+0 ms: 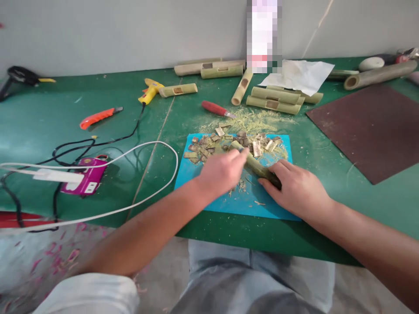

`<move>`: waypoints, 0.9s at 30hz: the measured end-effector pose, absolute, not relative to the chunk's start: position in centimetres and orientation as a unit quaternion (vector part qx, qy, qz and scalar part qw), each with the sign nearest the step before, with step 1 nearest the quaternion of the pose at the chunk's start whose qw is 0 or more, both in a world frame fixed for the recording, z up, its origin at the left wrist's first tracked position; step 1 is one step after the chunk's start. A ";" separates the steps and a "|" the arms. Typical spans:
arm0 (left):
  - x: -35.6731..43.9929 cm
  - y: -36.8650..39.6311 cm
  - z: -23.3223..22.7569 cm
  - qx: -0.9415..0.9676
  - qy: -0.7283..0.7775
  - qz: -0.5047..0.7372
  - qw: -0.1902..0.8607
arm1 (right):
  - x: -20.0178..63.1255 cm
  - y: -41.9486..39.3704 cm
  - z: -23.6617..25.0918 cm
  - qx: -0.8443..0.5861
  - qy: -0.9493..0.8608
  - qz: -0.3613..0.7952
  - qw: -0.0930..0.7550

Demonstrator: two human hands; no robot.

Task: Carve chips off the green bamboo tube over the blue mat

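A green bamboo tube lies slanted on the blue cutting mat. My right hand presses down on its near end and holds it. My left hand is closed in a fist over the tube's far part; whatever it grips is hidden by the fingers. Small cut bamboo chips and shavings are heaped on the far side of the mat.
On the green table lie several cut bamboo tubes, a red-handled knife, an orange utility knife, a yellow glue gun, a magenta power strip with cables, white paper and a brown board.
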State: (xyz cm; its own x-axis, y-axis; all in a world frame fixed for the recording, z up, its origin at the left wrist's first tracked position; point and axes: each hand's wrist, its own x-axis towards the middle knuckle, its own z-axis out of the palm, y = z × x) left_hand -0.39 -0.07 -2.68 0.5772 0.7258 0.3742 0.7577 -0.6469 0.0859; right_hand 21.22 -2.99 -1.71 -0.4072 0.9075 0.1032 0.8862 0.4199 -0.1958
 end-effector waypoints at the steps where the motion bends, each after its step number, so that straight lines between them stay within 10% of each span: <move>1: -0.3 -0.3 -2.7 -0.899 -0.399 -0.178 0.032 | 21.2 -3.0 -1.7 -0.533 -0.839 0.056 0.095; 27: -1.2 -0.4 -2.7 -0.887 -0.416 -0.180 0.083 | 20.9 -2.9 -1.6 -0.532 -0.842 0.036 0.087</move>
State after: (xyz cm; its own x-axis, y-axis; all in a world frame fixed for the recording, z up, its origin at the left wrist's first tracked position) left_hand -1.20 -0.38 -2.72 0.5883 0.7087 0.3894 0.7689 -0.6394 0.0020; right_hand 20.94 -2.94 -1.55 -0.4189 0.9015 0.1083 0.8889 0.4315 -0.1537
